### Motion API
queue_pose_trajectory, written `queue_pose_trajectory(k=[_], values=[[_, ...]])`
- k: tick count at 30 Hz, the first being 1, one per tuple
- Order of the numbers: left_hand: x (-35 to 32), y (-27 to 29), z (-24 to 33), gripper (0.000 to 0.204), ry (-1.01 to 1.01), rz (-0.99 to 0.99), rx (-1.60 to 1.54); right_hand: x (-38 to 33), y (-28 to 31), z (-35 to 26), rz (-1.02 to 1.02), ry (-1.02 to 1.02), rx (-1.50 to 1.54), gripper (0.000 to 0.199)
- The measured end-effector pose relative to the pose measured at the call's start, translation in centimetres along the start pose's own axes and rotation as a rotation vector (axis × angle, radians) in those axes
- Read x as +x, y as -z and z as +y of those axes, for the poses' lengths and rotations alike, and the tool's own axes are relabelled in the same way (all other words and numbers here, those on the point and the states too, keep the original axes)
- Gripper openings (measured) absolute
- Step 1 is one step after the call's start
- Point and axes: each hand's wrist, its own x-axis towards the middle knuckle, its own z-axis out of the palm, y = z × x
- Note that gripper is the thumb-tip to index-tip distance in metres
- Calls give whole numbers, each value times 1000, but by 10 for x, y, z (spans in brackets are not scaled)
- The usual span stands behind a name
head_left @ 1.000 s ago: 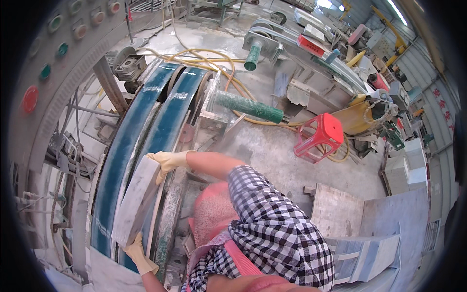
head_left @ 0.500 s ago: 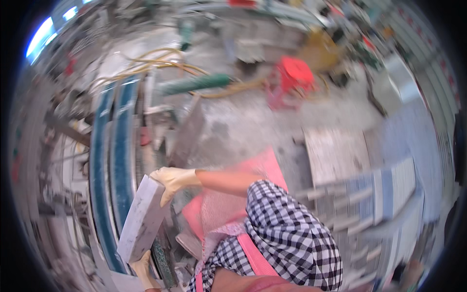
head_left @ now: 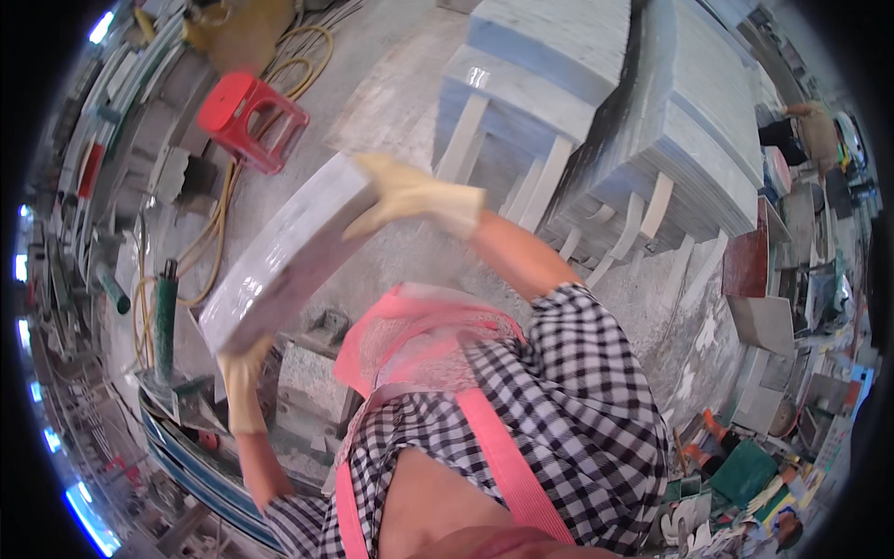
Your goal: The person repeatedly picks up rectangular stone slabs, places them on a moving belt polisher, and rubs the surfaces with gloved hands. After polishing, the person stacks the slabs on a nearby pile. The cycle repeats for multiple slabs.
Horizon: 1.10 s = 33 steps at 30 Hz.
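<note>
– Holding what?
– Holding a pale grey stone slab (head_left: 289, 252) up in the air in front of a pink apron (head_left: 419, 326), tilted, with long edges slanting from lower left to upper right.
– Gripped how?
– Clasped at both ends: at the lower left end by the gloved left hand (head_left: 244, 384), at the upper right end by the gloved right hand (head_left: 410, 197), with thumb and fingers spread around the corner.
– And for room?
– Open beyond the far long edge: looking over bare floor (head_left: 268, 200) to a red stool (head_left: 233, 107) beside a yellow hose (head_left: 223, 228). Tighter past the left end, near a green roller (head_left: 164, 326); can't judge the depth.
– On the right?
– Bounded by 2 slab stacks (head_left: 549, 37), edged with pale strips (head_left: 464, 135) on the near side and split by a narrow gap. Crowded at lower left by blue belts (head_left: 191, 475).
</note>
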Motion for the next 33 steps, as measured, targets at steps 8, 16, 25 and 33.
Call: queue_pose_trajectory(k=[8, 16, 25, 33], values=[[82, 82, 303, 66, -872, -691, -599, -135, 156, 78, 859, -641, 297, 99], [175, 39, 459, 68, -889, -804, -518, -155, 206, 98, 1050, -953, 488, 82], [213, 29, 526, 69, -842, -819, -452, -137, 237, 130, 1070, -1107, 470, 74], [209, 21, 545, 58, -633, -844, -425, -138, 262, 119, 771, -1210, 248, 76]])
